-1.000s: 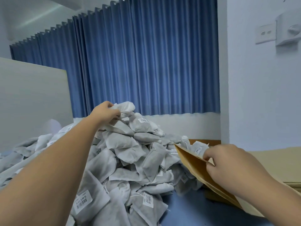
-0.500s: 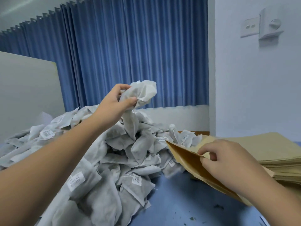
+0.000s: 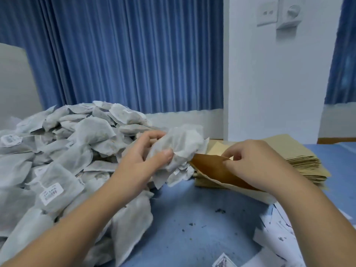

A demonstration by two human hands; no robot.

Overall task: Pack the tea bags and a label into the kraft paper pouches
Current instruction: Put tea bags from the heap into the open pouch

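"So, where does each hand stand?"

"The left hand [image 3: 140, 157] is clenched round a crumpled bunch of white filter-paper tea bags [image 3: 181, 145], thumb in front, fingers behind. The right hand [image 3: 256, 162] pinches the near lip of a brown kraft paper pouch [image 3: 210, 168], so the mouth gapes toward the left hand. The bunch sits right at that mouth, touching the lip — not inside yet, as far as I can judge."

"How to get it in cleanly?"

"Lead with the narrow end of the bunch, I'd say, and let the right hand lift its lip up and away to widen the opening. Loose corners hang below the left fingers — they could catch on the lip and crease it, so tuck them first. Push along the pouch's length, not down against its lower wall."

"And after?"

"The label. White printed paper slips [image 3: 279, 228], probably the labels, lie on the blue tabletop [image 3: 192, 218] just below the right wrist. The big heap of grey-white tea bags [image 3: 77, 143] lies outboard of the left forearm, and the flat stack of tan kraft pouches [image 3: 300, 157] rests just behind the right hand."
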